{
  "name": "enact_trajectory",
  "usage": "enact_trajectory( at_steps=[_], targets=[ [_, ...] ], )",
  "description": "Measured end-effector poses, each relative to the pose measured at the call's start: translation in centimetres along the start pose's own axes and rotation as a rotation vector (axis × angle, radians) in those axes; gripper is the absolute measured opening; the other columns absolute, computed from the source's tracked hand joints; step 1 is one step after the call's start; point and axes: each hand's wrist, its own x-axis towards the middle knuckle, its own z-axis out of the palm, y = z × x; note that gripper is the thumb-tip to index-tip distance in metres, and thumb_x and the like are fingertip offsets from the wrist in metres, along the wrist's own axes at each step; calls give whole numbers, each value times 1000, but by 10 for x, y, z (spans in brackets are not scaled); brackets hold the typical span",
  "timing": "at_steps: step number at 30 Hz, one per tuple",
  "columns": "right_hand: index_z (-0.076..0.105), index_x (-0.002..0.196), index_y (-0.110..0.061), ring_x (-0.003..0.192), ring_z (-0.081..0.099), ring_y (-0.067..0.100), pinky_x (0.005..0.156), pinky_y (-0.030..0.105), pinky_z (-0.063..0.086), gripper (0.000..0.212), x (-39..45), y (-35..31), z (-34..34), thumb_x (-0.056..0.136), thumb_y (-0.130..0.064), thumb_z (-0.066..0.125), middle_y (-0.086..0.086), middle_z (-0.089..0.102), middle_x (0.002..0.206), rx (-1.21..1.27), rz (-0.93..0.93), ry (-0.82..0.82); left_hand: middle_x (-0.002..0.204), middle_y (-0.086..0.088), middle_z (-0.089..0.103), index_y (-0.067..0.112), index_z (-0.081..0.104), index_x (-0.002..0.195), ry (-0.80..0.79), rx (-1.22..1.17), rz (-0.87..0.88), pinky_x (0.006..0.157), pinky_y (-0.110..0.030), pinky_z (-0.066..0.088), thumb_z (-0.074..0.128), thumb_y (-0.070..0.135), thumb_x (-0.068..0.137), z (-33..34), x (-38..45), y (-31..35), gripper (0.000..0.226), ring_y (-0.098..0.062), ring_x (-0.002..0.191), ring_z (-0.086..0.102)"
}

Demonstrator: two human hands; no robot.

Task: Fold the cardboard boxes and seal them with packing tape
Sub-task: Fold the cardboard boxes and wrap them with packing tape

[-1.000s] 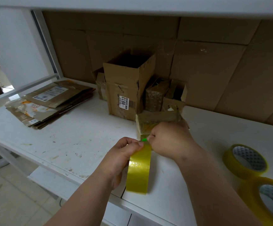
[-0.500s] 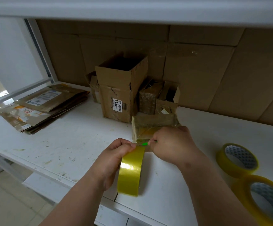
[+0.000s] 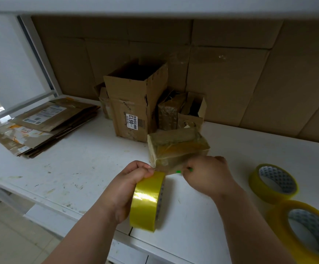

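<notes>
Item one: a small brown cardboard box wrapped in glossy clear tape (image 3: 175, 149), resting on the scuffed white surface (image 3: 74, 168), near its front edge and just in front of the hands.

Item two: a roll of yellowish transparent packing tape (image 3: 147, 201), held on edge; the left hand (image 3: 128, 189) has its grip curled round the roll's top. A pulled-out strip of clear tape (image 3: 171, 168) runs from the roll to the box's near face.

Item three: the right hand (image 3: 206, 176), its grip pinching a small green-tipped object (image 3: 179, 171) at the strip; what the object is cannot be told.

Item four: two more yellowish tape rolls, one lying flat (image 3: 273, 182) to the right, one larger-looking (image 3: 305, 235) at the lower right corner.

Item five: a tall open brown carton bearing a "0613" label (image 3: 133, 103), standing behind the small box, with smaller open cartons (image 3: 181, 111) beside it against the cardboard-lined back wall (image 3: 250, 73).

Item six: a stack of flattened labelled cardboard boxes (image 3: 42, 124), well apart at far left.
</notes>
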Motion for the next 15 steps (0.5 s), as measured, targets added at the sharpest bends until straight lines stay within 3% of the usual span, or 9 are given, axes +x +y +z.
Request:
enact_trajectory(
  at_steps=[2,5,8,10,13,15],
  targets=[
    [69,97,-30,85,62,14,87,33,34,22,-4,7,7,91,-33,48,-8,68,90,-20,60,-105,84,-6,66,25,68,78,-4,-3,-9,64,-33,45,68,15,78,1,0,1,9,-25,73,59],
    [62,122,-38,106,59,16,98,36,33,34,-11,11,16,90,-36,53,-10,63,116,-36,116,-209,86,-7,65,25,68,78,-6,5,-17,68,-35,45,67,16,77,2,1,2,9,-28,79,58],
    [58,127,-40,118,50,22,103,39,33,38,-11,5,17,89,-39,52,-4,53,129,-48,122,-89,90,-9,65,25,69,80,-2,31,-30,71,-37,45,63,15,86,2,2,1,13,-30,83,58],
    [66,110,-36,109,57,22,98,37,40,27,-9,-6,14,90,-37,49,-4,59,117,213,164,-21,93,-11,64,24,69,83,-11,25,-34,70,-37,45,63,15,85,3,2,2,11,-31,84,57],
    [70,88,-16,91,66,26,86,42,51,25,-7,-33,9,91,-38,57,4,70,90,939,302,-157,94,-12,65,22,69,85,-18,10,-36,70,-36,46,64,14,83,5,2,3,9,-31,84,58],
    [70,85,-5,88,66,26,80,37,49,27,-6,-46,11,88,-32,66,7,69,81,1181,343,-238,92,-13,65,21,68,87,-26,9,-40,69,-36,47,67,16,78,5,1,4,10,-31,82,59]
  ],
)
